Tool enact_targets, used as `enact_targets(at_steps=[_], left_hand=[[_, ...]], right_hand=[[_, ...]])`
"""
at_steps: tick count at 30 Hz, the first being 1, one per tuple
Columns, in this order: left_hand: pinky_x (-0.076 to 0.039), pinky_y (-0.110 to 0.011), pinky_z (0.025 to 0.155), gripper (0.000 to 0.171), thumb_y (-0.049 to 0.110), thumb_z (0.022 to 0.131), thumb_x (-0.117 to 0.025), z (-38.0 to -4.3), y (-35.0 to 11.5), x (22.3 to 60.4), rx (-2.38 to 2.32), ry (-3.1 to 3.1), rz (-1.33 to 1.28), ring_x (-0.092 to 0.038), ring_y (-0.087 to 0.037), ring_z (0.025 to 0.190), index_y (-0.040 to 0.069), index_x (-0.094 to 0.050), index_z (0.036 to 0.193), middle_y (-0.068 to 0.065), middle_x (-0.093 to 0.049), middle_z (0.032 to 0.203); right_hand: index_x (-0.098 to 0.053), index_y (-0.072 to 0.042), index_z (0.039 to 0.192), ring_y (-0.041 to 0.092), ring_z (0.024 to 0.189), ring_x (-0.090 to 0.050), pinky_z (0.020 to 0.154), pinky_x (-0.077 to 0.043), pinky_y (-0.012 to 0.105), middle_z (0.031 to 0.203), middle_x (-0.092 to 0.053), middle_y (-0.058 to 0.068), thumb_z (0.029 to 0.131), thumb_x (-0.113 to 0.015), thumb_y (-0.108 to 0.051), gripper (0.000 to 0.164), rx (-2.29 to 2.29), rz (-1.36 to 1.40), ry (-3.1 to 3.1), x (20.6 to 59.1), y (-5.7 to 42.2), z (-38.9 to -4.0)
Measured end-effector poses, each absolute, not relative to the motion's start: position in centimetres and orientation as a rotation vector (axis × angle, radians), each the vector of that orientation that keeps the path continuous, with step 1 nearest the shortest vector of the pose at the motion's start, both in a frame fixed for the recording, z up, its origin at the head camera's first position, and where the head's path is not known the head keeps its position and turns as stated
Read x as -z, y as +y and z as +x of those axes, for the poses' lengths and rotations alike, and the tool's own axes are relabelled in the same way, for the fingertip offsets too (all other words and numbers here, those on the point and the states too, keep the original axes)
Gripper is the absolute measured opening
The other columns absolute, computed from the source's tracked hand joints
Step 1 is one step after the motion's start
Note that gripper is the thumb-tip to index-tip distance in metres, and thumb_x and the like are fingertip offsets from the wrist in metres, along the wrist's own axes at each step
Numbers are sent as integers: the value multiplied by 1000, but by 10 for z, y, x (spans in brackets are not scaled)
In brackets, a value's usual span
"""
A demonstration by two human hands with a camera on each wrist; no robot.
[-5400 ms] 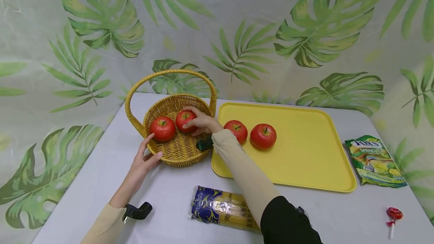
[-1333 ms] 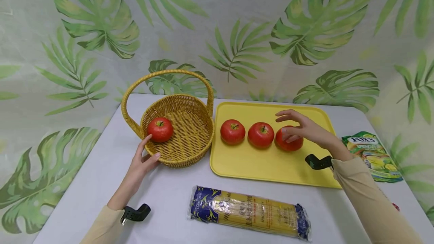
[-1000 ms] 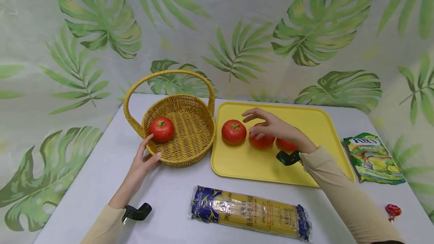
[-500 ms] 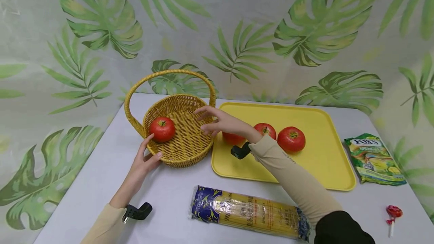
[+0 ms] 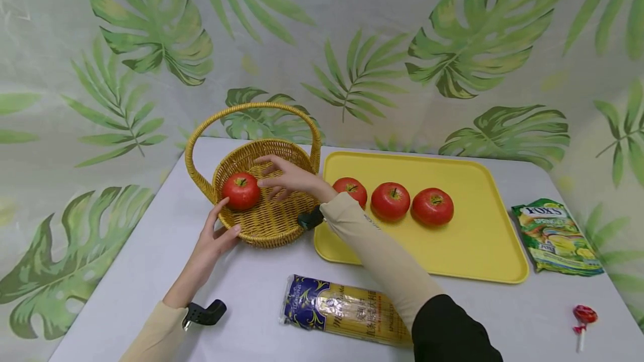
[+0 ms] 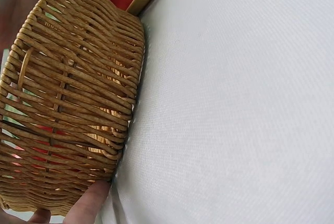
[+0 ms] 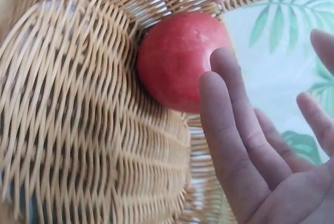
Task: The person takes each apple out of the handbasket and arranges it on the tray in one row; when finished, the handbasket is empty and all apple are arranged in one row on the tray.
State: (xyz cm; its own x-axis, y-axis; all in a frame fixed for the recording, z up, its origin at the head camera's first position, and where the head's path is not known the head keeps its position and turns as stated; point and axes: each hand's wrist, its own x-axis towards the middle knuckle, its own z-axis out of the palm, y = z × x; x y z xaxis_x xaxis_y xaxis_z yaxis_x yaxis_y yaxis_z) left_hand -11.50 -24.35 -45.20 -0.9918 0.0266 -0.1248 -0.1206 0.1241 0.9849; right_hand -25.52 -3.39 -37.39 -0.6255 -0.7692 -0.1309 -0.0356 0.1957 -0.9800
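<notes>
In the head view, a red apple [image 5: 241, 191] lies in the left part of the round wicker basket [image 5: 266, 236]. My left hand [image 5: 208, 244] holds the basket's front left rim; its thumb [image 6: 90, 203] lies against the woven wall in the left wrist view. Over the basket's inside, my right hand [image 5: 292, 177] reaches toward the apple with fingers apart, holding nothing. The right wrist view has its extended fingers [image 7: 222, 125] in front of the apple [image 7: 177, 59]; whether they touch it I cannot tell.
A yellow tray [image 5: 473, 239] right of the basket bears three red apples [image 5: 389, 201], one partly behind my right wrist. A spaghetti pack [image 5: 347, 309] lies in front, partly under the right forearm. Farther right are a FOX'S candy bag [image 5: 557, 237] and a lollipop [image 5: 585, 317].
One apple went from the basket to the tray, where my right hand let it go. That hand then came back left, over the basket. The left hand stayed at the rim.
</notes>
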Motion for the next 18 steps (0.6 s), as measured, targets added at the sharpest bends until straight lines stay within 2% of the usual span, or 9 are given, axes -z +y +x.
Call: enact_targets(at_steps=[4,7,13,18], left_hand=[[-36,-50,101,69,19,99,-52,-115,-244,451,-2001,2268,-103,-25,-43,136,28,-11,154,-9,6,157],[-36,-50,102,69,19,99,-52,-115,-244,451,-2005,2261,-104,-24,-43,136,28,-12,154,-9,6,157],[-35,-51,102,68,18,100,-52,-115,-244,451,-2024,2244,-89,-24,-43,136,28,-11,153,-10,7,157],[-34,-53,103,67,17,100,-51,-115,-244,452,-2041,2234,-82,-25,-43,136,28,-13,153,-8,7,157]], right_hand=[[-25,-15,150,50,101,-58,86,-48,59,145,-26,27,96,-57,-14,62,1468,-664,1801,380,-48,-256],[-21,-20,151,49,103,-58,88,-46,59,147,-21,25,95,-58,-15,67,1455,-576,1757,387,-57,-258],[-19,-28,152,52,105,-55,89,-45,59,148,-24,20,95,-58,-13,71,1499,-405,1656,395,-73,-257],[-20,-28,152,55,107,-53,89,-46,58,148,-25,18,94,-59,-11,72,1546,-305,1602,401,-85,-253]])
